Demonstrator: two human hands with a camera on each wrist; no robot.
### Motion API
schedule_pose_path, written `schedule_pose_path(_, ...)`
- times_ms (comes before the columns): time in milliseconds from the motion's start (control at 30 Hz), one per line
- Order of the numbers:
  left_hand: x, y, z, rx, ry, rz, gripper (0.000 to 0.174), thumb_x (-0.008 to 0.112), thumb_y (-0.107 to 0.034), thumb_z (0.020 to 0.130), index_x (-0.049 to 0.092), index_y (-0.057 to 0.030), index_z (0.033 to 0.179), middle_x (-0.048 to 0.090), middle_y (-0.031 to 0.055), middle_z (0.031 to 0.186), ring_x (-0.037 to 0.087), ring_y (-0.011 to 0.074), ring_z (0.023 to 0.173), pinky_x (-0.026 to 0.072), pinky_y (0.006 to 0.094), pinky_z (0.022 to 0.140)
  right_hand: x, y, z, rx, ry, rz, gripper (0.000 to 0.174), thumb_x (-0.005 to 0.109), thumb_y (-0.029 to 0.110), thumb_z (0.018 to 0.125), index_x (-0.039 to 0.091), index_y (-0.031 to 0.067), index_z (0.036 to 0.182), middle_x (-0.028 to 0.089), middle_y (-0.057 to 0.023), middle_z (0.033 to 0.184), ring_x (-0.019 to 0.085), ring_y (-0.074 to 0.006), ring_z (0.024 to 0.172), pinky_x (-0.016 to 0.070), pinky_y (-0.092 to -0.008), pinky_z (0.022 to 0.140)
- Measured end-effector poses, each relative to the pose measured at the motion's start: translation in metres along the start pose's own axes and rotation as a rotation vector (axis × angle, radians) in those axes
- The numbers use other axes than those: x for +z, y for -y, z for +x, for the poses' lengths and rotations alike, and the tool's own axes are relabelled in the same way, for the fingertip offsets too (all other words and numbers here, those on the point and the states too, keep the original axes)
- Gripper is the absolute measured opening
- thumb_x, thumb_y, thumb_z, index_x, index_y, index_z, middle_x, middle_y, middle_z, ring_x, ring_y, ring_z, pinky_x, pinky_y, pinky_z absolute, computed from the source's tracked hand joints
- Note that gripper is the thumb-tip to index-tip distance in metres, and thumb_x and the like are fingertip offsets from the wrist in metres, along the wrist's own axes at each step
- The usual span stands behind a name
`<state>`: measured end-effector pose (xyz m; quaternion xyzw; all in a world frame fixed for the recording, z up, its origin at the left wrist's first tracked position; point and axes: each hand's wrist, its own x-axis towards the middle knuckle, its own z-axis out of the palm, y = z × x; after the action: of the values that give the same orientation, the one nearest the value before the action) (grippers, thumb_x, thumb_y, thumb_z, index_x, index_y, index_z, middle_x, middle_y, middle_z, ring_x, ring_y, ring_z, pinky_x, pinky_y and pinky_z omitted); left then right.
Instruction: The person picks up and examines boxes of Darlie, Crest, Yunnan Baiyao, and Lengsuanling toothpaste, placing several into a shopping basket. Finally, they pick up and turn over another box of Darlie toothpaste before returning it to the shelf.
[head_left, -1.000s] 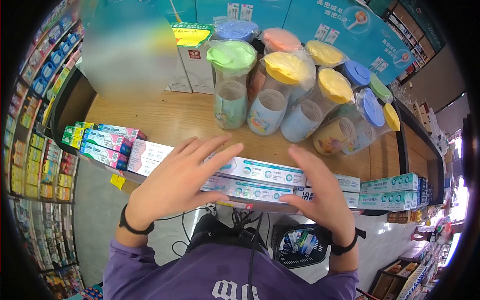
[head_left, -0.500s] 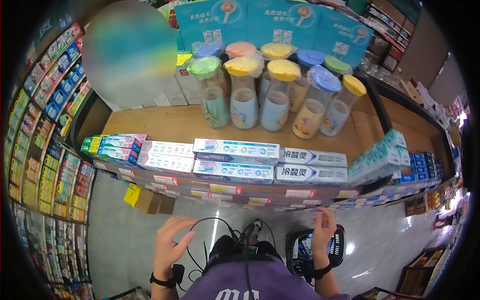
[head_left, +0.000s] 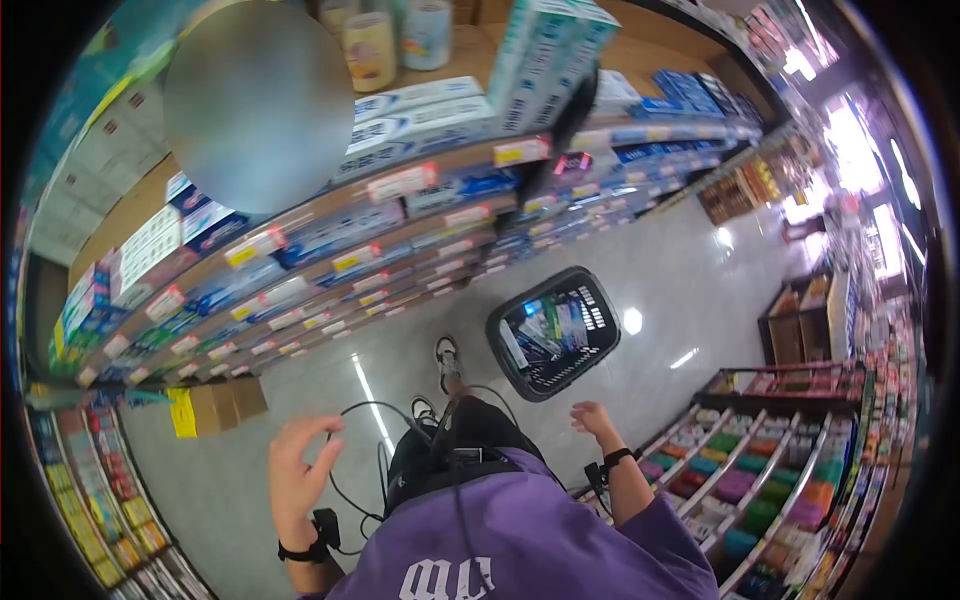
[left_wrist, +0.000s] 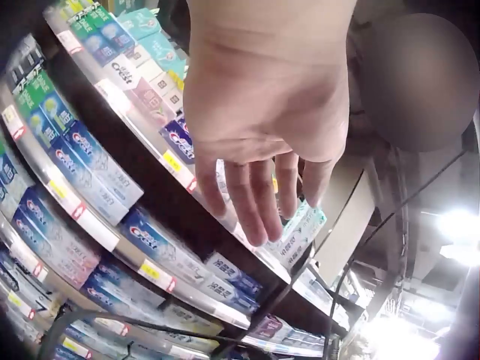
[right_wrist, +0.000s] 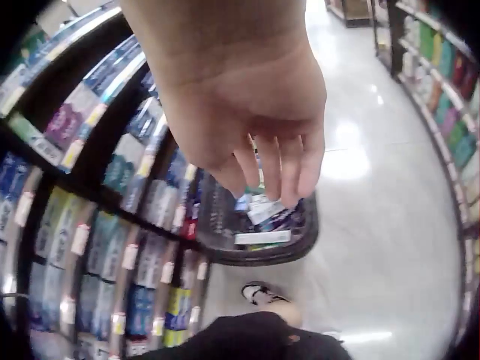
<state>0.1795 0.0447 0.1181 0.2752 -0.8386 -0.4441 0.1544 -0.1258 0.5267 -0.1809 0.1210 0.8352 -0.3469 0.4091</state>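
At 12 o'clock, tall multi-tier shelf rack of boxed toothpaste point(head_left: 300, 250), price tags on edges; close to body, so elbow swing could knock cartons off.
At 1 o'clock on glossy grey floor point(head_left: 660, 260): black plastic mesh shopping basket point(head_left: 545, 388), packs inside, near black-and-white shoe point(head_left: 447, 355); trip or kick risk.
Thin black cable loop point(head_left: 365, 410) just beside left hand point(head_left: 297, 470); snag risk.
Both hands empty: left fingers loosely curled, right hand point(head_left: 593, 418) fingers hanging relaxed, above basket, path unobstructed.
Around: brown cardboard boxes point(head_left: 225, 400) at 10 o'clock; colourful product shelves point(head_left: 760, 460) at 4 o'clock.
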Motion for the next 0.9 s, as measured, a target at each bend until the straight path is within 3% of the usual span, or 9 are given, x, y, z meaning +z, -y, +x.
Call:
schedule_pose_path(100, 0.007, -0.019, -0.002, 0.062, 0.137, 0.001, 0.024, 0.072, -0.008, 0.080, 0.072, -0.0023, 0.104, 0.075, 0.0097, 0.096, 0.069, 0.0266, 0.092, 0.0496, 0.0362, 0.086, -0.029, -0.129, 0.019, 0.164, -0.106, 0.008, 0.028, 0.064, 0.017, 0.090, 0.070, 0.0040, 0.114, 0.074, -0.0087, 0.095, 0.071, -0.0211, 0.069, 0.0568, -0.0372, 0.059)
schedule_pose_path(200, 0.018, -0.037, 0.008, 0.092, 0.156, 0.031, 0.024, 0.073, -0.008, 0.081, 0.072, -0.0036, 0.105, 0.075, 0.0090, 0.095, 0.069, 0.0275, 0.091, 0.0486, 0.0363, 0.085, -0.042, -0.224, 0.030, 0.404, 0.004, 0.040, 0.025, 0.063, 0.019, 0.090, 0.071, 0.0063, 0.110, 0.074, -0.0081, 0.091, 0.071, -0.0213, 0.067, 0.0556, -0.0355, 0.055)
schedule_pose_path(300, 0.038, -0.049, 0.024, 0.077, 0.172, 0.043, 0.024, 0.073, -0.008, 0.081, 0.072, -0.0035, 0.105, 0.074, 0.0091, 0.095, 0.068, 0.0276, 0.091, 0.0490, 0.0364, 0.085, -0.027, -0.205, 0.009, 0.358, -0.032, -0.092, 0.024, 0.062, 0.021, 0.089, 0.072, 0.0084, 0.107, 0.074, -0.0071, 0.088, 0.070, -0.0212, 0.064, 0.0556, -0.0351, 0.054)
schedule_pose_path(400, 0.069, -0.063, 0.043, 0.043, 0.235, 0.060, 0.024, 0.073, -0.008, 0.081, 0.072, -0.0031, 0.104, 0.075, 0.0091, 0.095, 0.068, 0.0282, 0.092, 0.0493, 0.0369, 0.084, -0.016, -0.192, 0.048, 0.249, 0.012, -0.165, 0.023, 0.063, 0.023, 0.089, 0.074, 0.0081, 0.102, 0.073, -0.0058, 0.083, 0.070, -0.0201, 0.064, 0.0558, -0.0349, 0.055)
schedule_pose_path(467, 0.094, -0.077, 0.061, 0.040, 0.289, 0.082, 0.024, 0.073, -0.009, 0.081, 0.072, -0.0029, 0.104, 0.075, 0.0092, 0.096, 0.068, 0.0284, 0.093, 0.0494, 0.0371, 0.085, -0.012, -0.157, 0.064, 0.152, -0.015, -0.101, 0.029, 0.064, 0.028, 0.087, 0.074, 0.0048, 0.100, 0.072, -0.0146, 0.076, 0.072, -0.0244, 0.064, 0.0578, -0.0371, 0.063)
schedule_pose_path(533, 0.117, -0.091, 0.077, 0.023, 0.334, 0.136, 0.024, 0.074, -0.009, 0.081, 0.072, -0.0032, 0.104, 0.075, 0.0093, 0.096, 0.068, 0.0286, 0.093, 0.0493, 0.0375, 0.085, -0.006, -0.135, 0.095, 0.046, -0.041, -0.128, 0.023, 0.064, 0.025, 0.088, 0.074, 0.0045, 0.092, 0.071, -0.0083, 0.078, 0.070, -0.0182, 0.064, 0.0564, -0.0335, 0.059)
schedule_pose_path(733, 0.183, -0.120, 0.120, -0.082, 0.453, 0.395, 0.021, 0.072, -0.005, 0.079, 0.072, -0.0042, 0.100, 0.075, 0.0097, 0.095, 0.068, 0.0296, 0.092, 0.0496, 0.0395, 0.084, 0.028, -0.102, 0.226, -0.129, -0.106, -0.262, 0.027, 0.062, 0.026, 0.086, 0.075, 0.0061, 0.099, 0.074, -0.0220, 0.092, 0.073, -0.0377, 0.089, 0.0572, -0.0458, 0.082)
schedule_pose_path(833, 0.218, -0.128, 0.139, -0.120, 0.503, 0.575, 0.021, 0.070, -0.004, 0.077, 0.072, -0.0038, 0.097, 0.074, 0.0102, 0.093, 0.067, 0.0299, 0.089, 0.0496, 0.0392, 0.084, 0.041, -0.085, 0.285, 0.012, -0.021, -0.225, 0.027, 0.060, 0.025, 0.087, 0.077, 0.0088, 0.101, 0.073, -0.0239, 0.103, 0.068, -0.0436, 0.102, 0.0552, -0.0499, 0.088)
schedule_pose_path(900, 0.247, -0.137, 0.146, -0.204, 0.512, 0.578, 0.023, 0.068, -0.002, 0.072, 0.072, -0.0035, 0.094, 0.073, 0.0108, 0.090, 0.067, 0.0300, 0.087, 0.0503, 0.0387, 0.082, 0.051, -0.086, 0.318, 0.057, -0.009, -0.228, 0.028, 0.060, 0.025, 0.087, 0.076, 0.0084, 0.101, 0.072, -0.0241, 0.105, 0.068, -0.0425, 0.103, 0.0551, -0.0495, 0.089)
